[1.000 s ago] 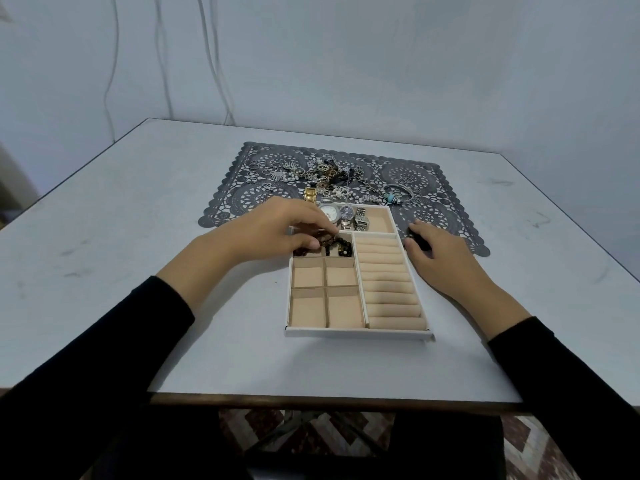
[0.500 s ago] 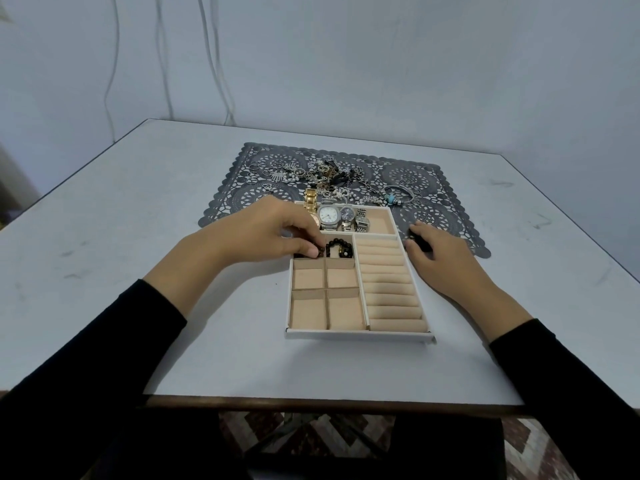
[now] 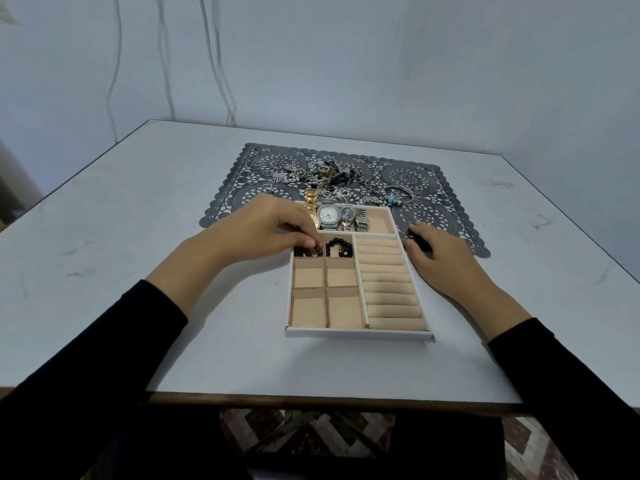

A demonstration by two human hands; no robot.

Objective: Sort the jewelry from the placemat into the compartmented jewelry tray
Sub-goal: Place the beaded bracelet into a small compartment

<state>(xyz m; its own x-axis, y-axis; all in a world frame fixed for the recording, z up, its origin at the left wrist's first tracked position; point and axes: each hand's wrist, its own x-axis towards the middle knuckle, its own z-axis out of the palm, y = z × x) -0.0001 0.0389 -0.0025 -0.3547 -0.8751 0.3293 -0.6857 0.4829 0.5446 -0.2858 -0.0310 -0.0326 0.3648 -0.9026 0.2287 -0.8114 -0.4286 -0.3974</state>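
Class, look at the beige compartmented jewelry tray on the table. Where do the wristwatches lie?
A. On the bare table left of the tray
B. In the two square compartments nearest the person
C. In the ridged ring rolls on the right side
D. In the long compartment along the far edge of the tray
D: the gold and silver metal wristwatches lie side by side in the long far compartment of the beige compartmented jewelry tray, while the ridged ring rolls and nearest square compartments hold nothing.

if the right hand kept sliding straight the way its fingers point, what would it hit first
Probably the placemat: the right hand, beside the jewelry tray, points away up the table. Beyond lies the blue-beaded bracelet, though depth is unclear.
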